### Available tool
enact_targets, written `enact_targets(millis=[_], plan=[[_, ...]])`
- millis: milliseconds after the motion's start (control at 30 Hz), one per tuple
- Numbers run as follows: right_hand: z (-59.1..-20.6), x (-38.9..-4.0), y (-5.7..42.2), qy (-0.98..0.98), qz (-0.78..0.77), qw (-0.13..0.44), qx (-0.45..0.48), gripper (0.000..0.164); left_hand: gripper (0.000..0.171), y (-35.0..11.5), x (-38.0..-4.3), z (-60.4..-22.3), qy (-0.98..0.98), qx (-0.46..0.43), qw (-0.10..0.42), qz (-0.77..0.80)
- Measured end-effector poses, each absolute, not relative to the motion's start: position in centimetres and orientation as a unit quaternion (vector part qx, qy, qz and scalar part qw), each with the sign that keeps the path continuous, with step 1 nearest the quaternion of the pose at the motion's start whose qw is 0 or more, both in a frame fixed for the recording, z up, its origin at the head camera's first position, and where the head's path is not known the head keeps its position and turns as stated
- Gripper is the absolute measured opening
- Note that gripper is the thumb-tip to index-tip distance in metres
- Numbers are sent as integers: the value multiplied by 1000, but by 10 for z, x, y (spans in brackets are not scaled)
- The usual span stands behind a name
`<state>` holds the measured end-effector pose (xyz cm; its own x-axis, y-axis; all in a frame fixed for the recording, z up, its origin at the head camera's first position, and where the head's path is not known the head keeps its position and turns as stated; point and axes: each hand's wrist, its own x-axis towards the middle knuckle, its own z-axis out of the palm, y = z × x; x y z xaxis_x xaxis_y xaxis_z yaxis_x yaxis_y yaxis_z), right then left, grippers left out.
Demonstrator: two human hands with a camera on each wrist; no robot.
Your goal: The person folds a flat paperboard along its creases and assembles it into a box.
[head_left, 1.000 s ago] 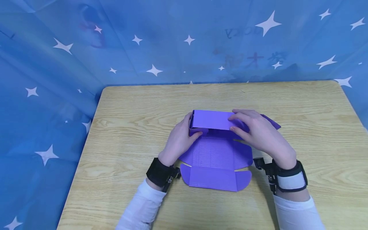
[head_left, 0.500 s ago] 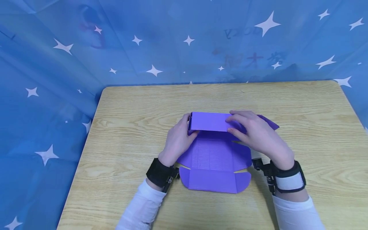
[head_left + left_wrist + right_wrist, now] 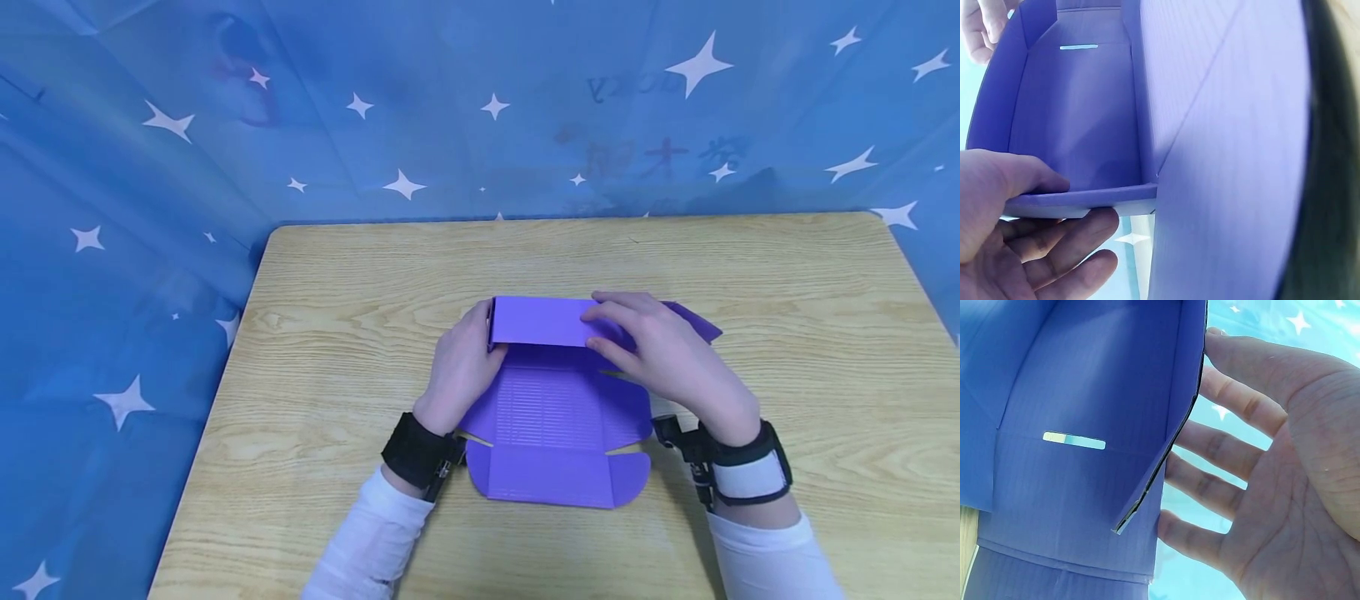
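A purple cardboard box (image 3: 543,321), partly folded, stands between both hands; its ribbed panel and front flap (image 3: 551,475) with rounded side tabs spread toward the person. At the left end, my left hand (image 3: 463,358) pinches the short end wall (image 3: 1088,199), thumb inside and fingers outside. My right hand (image 3: 660,346) arches over the right end of the folded upper strip, its fingers against the outer face (image 3: 1169,481) and its thumb at the strip's edge. Past that hand a loose purple flap (image 3: 692,321) sticks out. A narrow slot (image 3: 1074,440) shows in the box's long panel.
The box is on a light wood-grain table (image 3: 337,308). Behind and to the left hangs a blue curtain (image 3: 450,108) with white stars. Each wrist wears a black strap with a small camera (image 3: 675,433).
Both hands and the box have shifted slightly left and toward the person. A small purple flap by the left thumb, visible a second ago, is now hidden under the upper strip.
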<state>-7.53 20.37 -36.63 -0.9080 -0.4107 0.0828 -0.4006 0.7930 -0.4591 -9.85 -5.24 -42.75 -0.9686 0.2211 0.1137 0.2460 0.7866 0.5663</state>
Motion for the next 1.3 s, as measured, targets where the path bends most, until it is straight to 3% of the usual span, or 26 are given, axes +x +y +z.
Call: enact_targets(millis=[667, 900, 1000, 1133, 1300], plan=[[-368, -75, 199, 947, -233, 3, -223, 31, 36, -53, -98, -431, -945, -128, 48, -297], [-369, -75, 197, 946, -230, 0, -226, 32, 22, -53, -96, -429, -946, -116, 56, -298], [-369, -75, 196, 947, -227, -1, -227, 32, 26, -54, -96, -428, -947, -118, 53, -295], [-369, -75, 196, 948, -226, -2, -224, 32, 42, -59, -99, -426, -947, -129, 26, -295], [-369, -75, 196, 949, -227, -1, -218, 32, 62, -77, -108, -420, -921, -155, -95, -345]])
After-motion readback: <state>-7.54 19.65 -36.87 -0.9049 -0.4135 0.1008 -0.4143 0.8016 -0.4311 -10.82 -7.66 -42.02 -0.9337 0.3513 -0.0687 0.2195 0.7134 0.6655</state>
